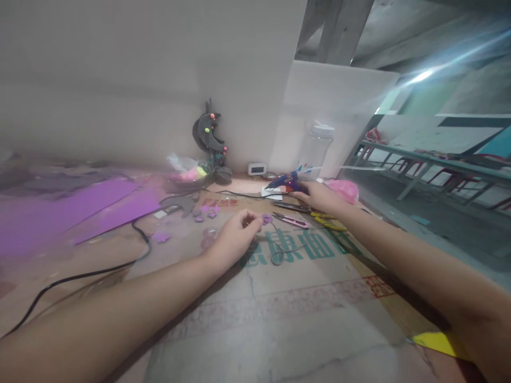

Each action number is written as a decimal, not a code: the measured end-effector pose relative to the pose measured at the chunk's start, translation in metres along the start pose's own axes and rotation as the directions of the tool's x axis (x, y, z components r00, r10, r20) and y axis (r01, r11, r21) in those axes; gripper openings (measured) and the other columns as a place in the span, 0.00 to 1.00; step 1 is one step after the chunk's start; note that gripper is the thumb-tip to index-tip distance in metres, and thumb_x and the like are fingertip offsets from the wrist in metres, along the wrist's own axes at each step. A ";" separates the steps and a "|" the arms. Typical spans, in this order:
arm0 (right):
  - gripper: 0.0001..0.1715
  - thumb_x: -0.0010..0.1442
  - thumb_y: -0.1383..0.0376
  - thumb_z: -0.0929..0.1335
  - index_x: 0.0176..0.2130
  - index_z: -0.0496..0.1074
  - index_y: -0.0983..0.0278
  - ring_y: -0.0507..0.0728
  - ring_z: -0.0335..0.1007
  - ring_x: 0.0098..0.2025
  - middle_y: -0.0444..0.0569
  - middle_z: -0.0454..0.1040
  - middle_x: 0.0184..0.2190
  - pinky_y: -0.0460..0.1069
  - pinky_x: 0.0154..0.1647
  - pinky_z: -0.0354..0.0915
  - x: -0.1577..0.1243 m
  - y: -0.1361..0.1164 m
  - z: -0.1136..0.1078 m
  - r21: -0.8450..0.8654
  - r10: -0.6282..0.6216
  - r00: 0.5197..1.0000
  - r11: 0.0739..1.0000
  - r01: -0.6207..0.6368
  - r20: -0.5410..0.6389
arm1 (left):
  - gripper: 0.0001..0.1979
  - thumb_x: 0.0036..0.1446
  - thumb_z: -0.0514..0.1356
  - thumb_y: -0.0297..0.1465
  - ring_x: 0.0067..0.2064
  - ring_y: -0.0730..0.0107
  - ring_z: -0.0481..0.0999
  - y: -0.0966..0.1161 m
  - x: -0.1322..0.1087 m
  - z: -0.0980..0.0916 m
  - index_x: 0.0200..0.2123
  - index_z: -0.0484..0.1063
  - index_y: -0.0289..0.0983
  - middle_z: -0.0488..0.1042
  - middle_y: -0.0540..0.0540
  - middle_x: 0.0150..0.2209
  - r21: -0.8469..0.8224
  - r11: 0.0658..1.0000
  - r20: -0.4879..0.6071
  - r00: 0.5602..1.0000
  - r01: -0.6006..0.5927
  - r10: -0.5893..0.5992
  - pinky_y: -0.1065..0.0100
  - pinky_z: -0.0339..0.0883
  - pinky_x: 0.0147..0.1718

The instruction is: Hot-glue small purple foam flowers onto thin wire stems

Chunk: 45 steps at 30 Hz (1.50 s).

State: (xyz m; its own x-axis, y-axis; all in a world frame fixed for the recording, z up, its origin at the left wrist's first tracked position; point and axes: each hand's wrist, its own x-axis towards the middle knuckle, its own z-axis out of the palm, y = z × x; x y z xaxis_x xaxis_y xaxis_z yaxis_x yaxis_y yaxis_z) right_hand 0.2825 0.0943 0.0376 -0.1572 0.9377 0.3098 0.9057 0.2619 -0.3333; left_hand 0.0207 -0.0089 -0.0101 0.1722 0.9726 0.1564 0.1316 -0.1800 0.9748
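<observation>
In the head view my left hand [241, 229] is closed in a pinch over the middle of the board. Between its fingertips is a small purple flower [267, 218], with a thin cord [277, 255] curling on the cardboard beside it. My right hand [317, 196] reaches further back, its fingers wrapped round a dark blue glue gun [290, 182]. The nozzle points left, above a small white card [272, 193]. A pale glue stick [347, 168] sticks out behind the gun. Pink thread snips [293, 221] lie between my hands, near a dark metal tool [290, 206].
Purple cut-out pieces [207, 213] and purple sheets [112, 207] lie to the left, crossed by a black cable [91, 272]. Against the wall stand a dark crescent-moon ornament [209, 135], a small white digital clock [256, 169] and a clear bottle [318, 146]. A pink bag [344, 190] sits right.
</observation>
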 end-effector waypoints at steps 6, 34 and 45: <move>0.17 0.61 0.54 0.67 0.44 0.70 0.63 0.55 0.73 0.37 0.53 0.77 0.45 0.51 0.37 0.70 -0.067 -0.049 0.002 0.565 0.004 0.987 0.821 0.088 -0.159 | 0.10 0.56 0.57 0.39 0.25 0.74 0.65 0.001 0.000 0.000 0.31 0.67 0.37 0.68 0.53 0.26 0.004 1.000 -0.020 1.000 -0.009 0.009 0.72 0.57 0.25; 0.05 0.63 0.65 0.67 0.36 0.74 0.62 0.54 0.69 0.35 0.47 0.74 0.32 0.49 0.38 0.64 -0.106 -0.072 0.021 0.304 -0.357 0.914 0.864 0.401 -0.191 | 0.06 0.56 0.56 0.34 0.26 0.71 0.71 0.010 -0.011 0.001 0.28 0.66 0.39 0.72 0.51 0.24 0.161 0.986 0.208 0.978 -0.053 0.019 0.70 0.63 0.27; 0.04 0.64 0.65 0.66 0.39 0.72 0.61 0.54 0.69 0.37 0.47 0.73 0.35 0.50 0.40 0.64 -0.104 -0.074 0.027 0.341 -0.423 0.891 0.824 0.453 -0.163 | 0.09 0.58 0.55 0.36 0.28 0.71 0.70 0.009 -0.011 0.000 0.29 0.68 0.38 0.72 0.50 0.26 0.215 0.970 0.281 0.958 -0.116 0.052 0.70 0.61 0.27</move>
State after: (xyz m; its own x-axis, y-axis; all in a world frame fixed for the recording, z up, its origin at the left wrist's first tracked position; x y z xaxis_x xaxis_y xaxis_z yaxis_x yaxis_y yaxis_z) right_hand 0.2214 -0.0169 0.0062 -0.4592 0.6877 0.5623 0.5406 0.7186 -0.4373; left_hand 0.0204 -0.0215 -0.0035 0.4460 0.8813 0.1564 0.3174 -0.3191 0.8930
